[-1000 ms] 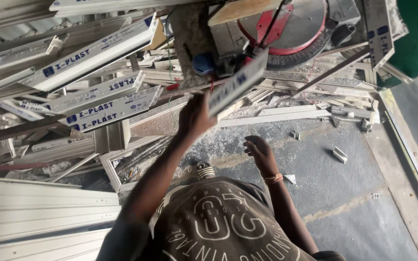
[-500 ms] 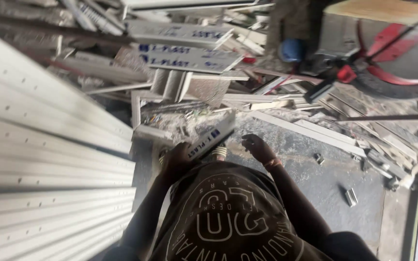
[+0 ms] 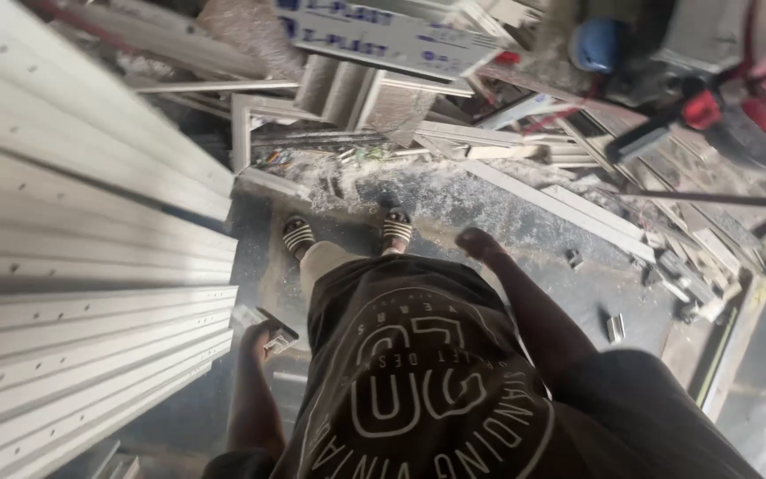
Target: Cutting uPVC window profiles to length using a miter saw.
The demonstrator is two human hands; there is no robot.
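Head view: left hand (image 3: 257,341) grip clenched around short white profile offcut (image 3: 263,321), right hand (image 3: 478,242) released.

Dusty floor (image 3: 525,293) — profile offcuts (image 3: 569,208), sawdust (image 3: 436,191)

Matt white plastic profiles (image 3: 73,293); rough, dusty concrete floor (image 3: 454,200).

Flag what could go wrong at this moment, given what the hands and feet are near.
The left hand grips a short white profile offcut beside the stacked white ribbed panels; it could catch their edges. Feet in open striped sandals stand on a sawdust-covered dark floor among scattered white profile scraps: slip or cut risk.
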